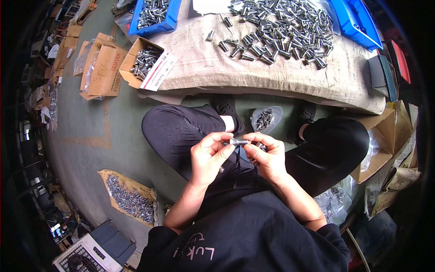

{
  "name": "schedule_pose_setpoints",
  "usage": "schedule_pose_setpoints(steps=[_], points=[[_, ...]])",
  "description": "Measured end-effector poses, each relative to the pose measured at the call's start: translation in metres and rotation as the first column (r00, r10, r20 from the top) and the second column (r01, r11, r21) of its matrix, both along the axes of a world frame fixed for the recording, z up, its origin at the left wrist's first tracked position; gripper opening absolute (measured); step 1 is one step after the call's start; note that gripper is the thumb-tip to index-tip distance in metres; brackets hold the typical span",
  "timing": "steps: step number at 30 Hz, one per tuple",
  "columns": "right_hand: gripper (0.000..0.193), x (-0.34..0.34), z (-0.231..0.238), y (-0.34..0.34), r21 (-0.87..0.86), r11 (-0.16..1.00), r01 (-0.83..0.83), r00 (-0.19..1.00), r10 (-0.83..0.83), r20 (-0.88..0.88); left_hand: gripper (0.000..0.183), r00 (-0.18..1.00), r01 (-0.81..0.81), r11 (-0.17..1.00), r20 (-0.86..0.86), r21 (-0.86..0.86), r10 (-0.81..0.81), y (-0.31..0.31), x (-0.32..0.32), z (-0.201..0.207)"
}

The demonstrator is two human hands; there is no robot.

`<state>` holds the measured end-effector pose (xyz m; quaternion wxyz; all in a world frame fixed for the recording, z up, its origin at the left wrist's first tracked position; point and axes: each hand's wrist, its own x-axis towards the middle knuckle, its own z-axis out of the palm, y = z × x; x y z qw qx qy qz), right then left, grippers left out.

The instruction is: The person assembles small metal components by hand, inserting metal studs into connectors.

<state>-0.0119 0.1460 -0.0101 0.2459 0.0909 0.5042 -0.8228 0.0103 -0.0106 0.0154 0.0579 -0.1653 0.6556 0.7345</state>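
Over my lap, a short shiny steel pin (239, 142) lies level between my two hands. My left hand (209, 156) pinches its left end with thumb and forefinger, and another bit of metal (221, 169) shows below those fingers. The pin's right end is gripped in the fingertips of my right hand (268, 157). More metal pieces (260, 146) peek out from that hand's curled fingers; how many I cannot tell. Beyond the hands, a clear plastic bag (266, 119) of small metal parts sits on the floor between my feet.
A cloth-covered table (195, 68) ahead bears a heap of steel pins (290, 34). Blue bins (171, 20) and a cardboard box of pins (129, 81) stand at its edge. A sack of small parts (131, 199) lies left on the floor; an open carton (387, 136) stands right.
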Motion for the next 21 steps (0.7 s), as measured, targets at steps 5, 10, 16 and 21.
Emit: schedule_pose_setpoints(steps=[5,10,16,21], points=[[0.020,0.0008,-0.0008,0.0001,-0.108,0.994,0.024,0.994,-0.012,0.113,0.017,0.972,0.027,0.994,-0.230,-0.107,-0.051,0.0031,-0.0006,-0.0007],[0.020,0.0010,-0.0013,0.0010,-0.112,0.993,0.041,0.997,-0.034,0.070,0.019,0.999,0.005,0.999,-0.050,0.038,-0.003,0.0047,-0.0012,0.0080],[0.020,0.0017,0.0001,0.0003,-0.081,0.996,0.035,0.999,-0.035,0.009,0.021,1.000,0.006,0.999,0.023,0.033,-0.007,0.0016,0.0004,0.0028],[0.020,0.0011,0.0018,0.0006,-0.095,0.995,0.032,0.998,-0.027,0.050,0.023,0.994,0.088,0.994,-0.061,-0.064,-0.091,-0.0044,0.0024,0.0021]])
